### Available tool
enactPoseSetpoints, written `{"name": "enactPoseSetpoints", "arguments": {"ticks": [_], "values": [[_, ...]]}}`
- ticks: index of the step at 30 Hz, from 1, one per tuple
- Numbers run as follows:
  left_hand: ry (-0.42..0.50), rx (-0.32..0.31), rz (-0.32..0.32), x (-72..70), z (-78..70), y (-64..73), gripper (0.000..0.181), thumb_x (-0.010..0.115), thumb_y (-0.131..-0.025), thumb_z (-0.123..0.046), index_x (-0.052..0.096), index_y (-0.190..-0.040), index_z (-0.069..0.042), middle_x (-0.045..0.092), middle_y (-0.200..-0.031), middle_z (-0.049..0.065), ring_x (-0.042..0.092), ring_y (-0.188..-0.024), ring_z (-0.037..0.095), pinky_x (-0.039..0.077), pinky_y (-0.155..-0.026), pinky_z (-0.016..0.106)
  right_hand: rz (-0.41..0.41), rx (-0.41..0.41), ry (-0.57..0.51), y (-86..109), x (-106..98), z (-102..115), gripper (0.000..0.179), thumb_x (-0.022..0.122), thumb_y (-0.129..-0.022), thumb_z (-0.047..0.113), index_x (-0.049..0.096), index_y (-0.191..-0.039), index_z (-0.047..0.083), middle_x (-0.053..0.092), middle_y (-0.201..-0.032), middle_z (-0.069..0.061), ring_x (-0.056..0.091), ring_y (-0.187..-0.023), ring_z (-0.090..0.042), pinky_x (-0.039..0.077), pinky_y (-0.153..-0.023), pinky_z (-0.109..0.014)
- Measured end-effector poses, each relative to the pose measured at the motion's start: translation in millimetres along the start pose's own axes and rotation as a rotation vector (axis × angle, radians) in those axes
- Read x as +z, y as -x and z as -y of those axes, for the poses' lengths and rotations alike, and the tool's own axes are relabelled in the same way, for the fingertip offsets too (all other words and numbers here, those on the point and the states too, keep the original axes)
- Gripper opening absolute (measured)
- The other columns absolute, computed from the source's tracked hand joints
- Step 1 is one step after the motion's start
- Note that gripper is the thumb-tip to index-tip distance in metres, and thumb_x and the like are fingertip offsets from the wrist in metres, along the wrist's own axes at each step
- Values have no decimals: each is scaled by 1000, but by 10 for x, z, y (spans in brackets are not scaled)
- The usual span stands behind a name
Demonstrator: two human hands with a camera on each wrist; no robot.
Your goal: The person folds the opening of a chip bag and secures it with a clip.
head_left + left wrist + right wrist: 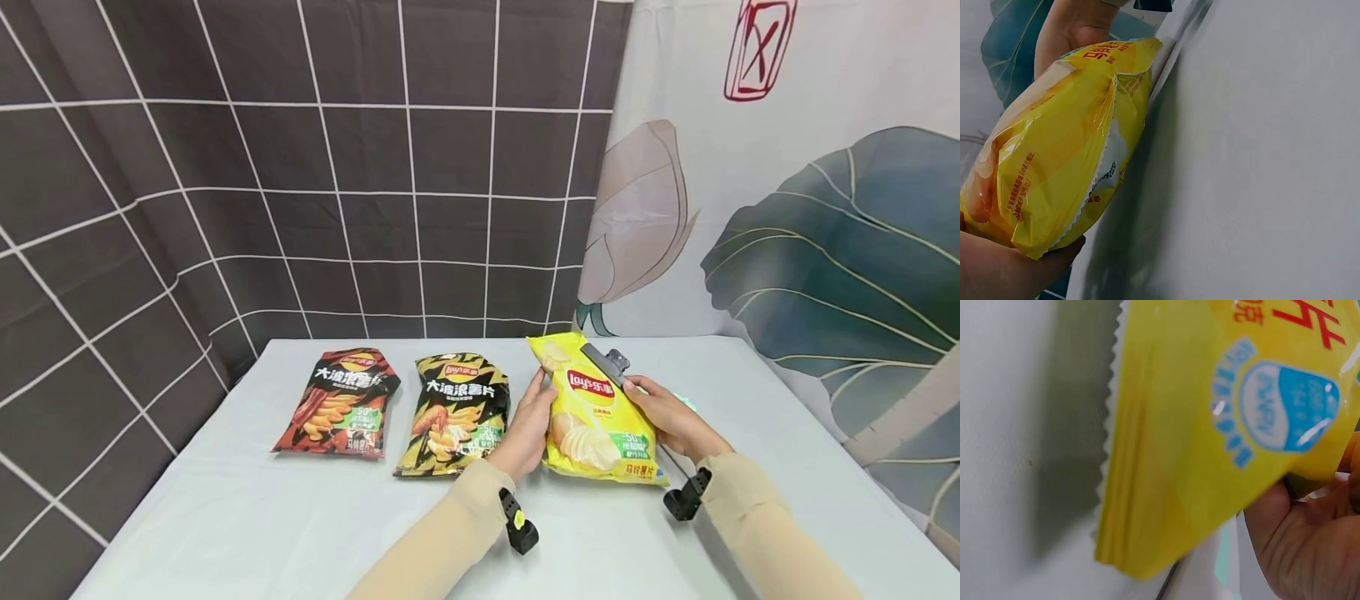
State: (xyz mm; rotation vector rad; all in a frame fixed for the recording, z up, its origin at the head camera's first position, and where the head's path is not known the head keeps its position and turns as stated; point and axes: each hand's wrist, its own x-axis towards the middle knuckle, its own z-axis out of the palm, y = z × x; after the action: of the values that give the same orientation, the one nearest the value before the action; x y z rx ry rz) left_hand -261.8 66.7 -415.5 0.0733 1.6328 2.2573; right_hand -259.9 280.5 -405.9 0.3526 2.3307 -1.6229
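A yellow Lay's chip bag (600,425) is held between both hands, tilted, its front facing the head camera. My left hand (527,429) grips the bag's left side, the thumb hidden or hard to make out. On the other side, my right hand (675,417) grips the right edge, fingertips beside the lower end of a metal clip (600,364). That clip lies across the bag's upper right corner. In the left wrist view, the bag's back seam (1107,156) shows, with a shadow on the table beneath. The right wrist view shows the crimped bottom edge (1116,487).
A black-and-gold chip bag (453,417) lies just left of my left hand, and a red chip bag (341,408) farther left. All are over a white-covered table (300,525). A dark grid cloth (375,150) and a leaf-print cloth (862,275) hang behind.
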Motion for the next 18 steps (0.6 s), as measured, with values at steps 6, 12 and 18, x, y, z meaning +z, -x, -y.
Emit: {"name": "enactPoseSetpoints", "arguments": {"ticks": [6,12,18], "values": [[-5,-17,-26,9,34,-53,57,44,-102,-27,22,-154,-24,15,-161,8,14,-148,32,15,-119,47,-17,24,7,-80,8,-38,59,33,-101,49,26,-148,14,56,-114,-16,62,-79,-17,55,-68,-33],[1,-66,-23,-1,39,-111,56,37,-102,-20,17,-155,-21,5,-163,6,2,-149,30,8,-120,48,-32,50,36,-132,26,-49,64,36,-102,46,22,-152,8,49,-125,-21,60,-84,-18,55,-70,-29],[21,-94,-37,-11,51,-137,61,35,-98,-13,14,-155,-19,3,-163,7,1,-149,31,8,-120,47,-13,34,41,-123,23,-28,59,39,-103,37,24,-150,6,50,-125,-22,61,-85,-18,55,-71,-30]]}}
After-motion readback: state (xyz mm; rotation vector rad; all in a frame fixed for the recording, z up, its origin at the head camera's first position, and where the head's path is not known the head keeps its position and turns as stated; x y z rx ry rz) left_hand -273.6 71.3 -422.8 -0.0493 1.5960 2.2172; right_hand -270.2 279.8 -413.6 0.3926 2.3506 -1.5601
